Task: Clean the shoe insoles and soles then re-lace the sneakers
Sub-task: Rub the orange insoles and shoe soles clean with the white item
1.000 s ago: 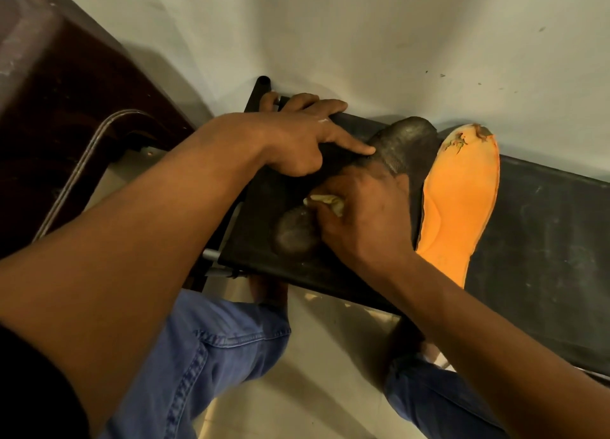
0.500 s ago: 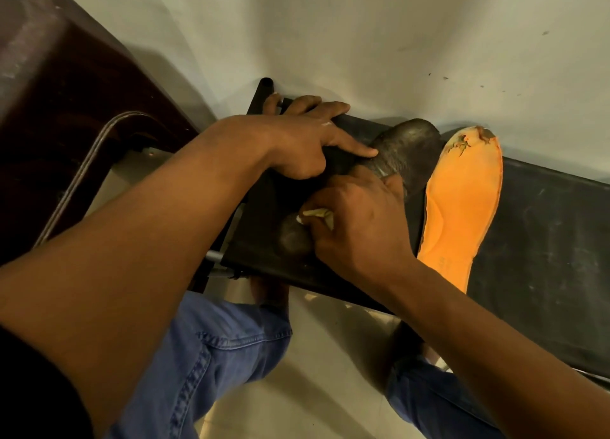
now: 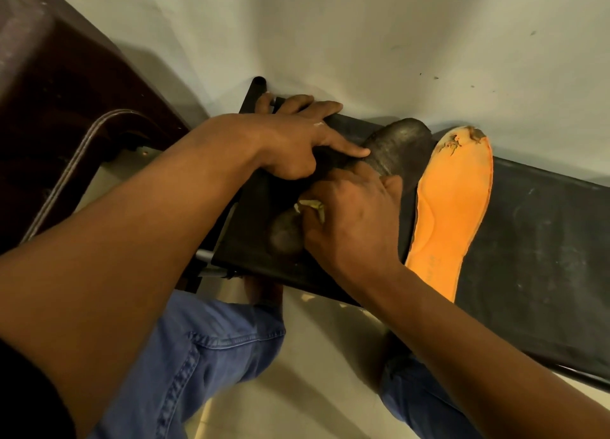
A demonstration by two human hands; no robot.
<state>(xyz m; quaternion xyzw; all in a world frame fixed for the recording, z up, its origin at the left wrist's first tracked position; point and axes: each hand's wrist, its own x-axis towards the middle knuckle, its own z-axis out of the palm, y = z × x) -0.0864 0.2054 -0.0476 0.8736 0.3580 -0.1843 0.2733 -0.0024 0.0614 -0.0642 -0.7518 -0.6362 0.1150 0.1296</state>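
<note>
A dark grey insole [image 3: 401,145] lies on a black bench [image 3: 544,240], toe end towards the wall. My left hand [image 3: 297,141] presses on its middle, index finger stretched along it and the other fingers over the bench's far edge. My right hand [image 3: 353,220] lies over the insole's heel half, fingers curled round a small yellowish pad or cloth [image 3: 312,206] held against the insole. An orange insole [image 3: 452,204] with a torn, dirty toe lies beside the dark one on its right, touching it.
A dark brown wooden piece of furniture [image 3: 66,75] with a metal strip stands at the left. A pale wall rises behind the bench. My knees in blue jeans [image 3: 204,356] are below the bench's front edge, over a light floor.
My right hand with the pad has shifted slightly along the dark insole towards its middle. My left hand stays pressed on the insole.
</note>
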